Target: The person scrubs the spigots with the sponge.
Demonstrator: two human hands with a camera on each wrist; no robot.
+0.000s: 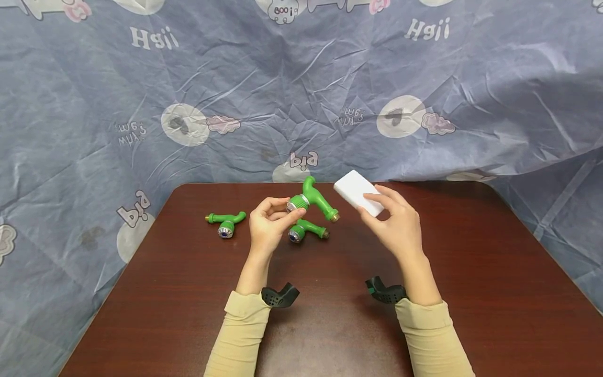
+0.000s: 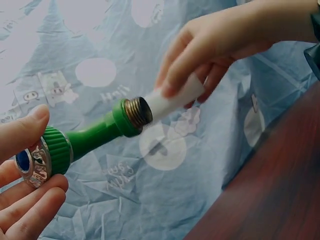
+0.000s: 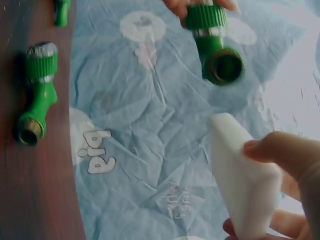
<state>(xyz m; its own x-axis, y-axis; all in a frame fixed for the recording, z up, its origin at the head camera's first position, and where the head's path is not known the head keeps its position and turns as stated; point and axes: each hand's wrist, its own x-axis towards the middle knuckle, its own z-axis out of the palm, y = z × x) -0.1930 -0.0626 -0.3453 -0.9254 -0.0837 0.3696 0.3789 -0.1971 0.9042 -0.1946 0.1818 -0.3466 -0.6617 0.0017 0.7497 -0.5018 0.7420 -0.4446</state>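
Tap [image 1: 320,201]: raised above the counter [image 1: 165,303], in your left hand [image 1: 266,222]. Your fingers and thumb are curled round its knob [image 2: 58,150]; the threaded end points toward your right side. Judged stiff, moderately light, slick along the glossy body. Ribbed knob should give you better purchase, though it may turn; take the body if twist matters.

Block [image 1: 355,189]: white, near the threaded end, apart from it in the right wrist view. Your right hand [image 1: 399,222] pinches it, fingers spread only to its thickness. Likely light, soft, easily dented; grip lightly by the rear part.

Second tap [image 1: 227,222] lies left of your left hand, third tap [image 1: 309,226] beyond it. Printed cloth [image 1: 301,94] behind.
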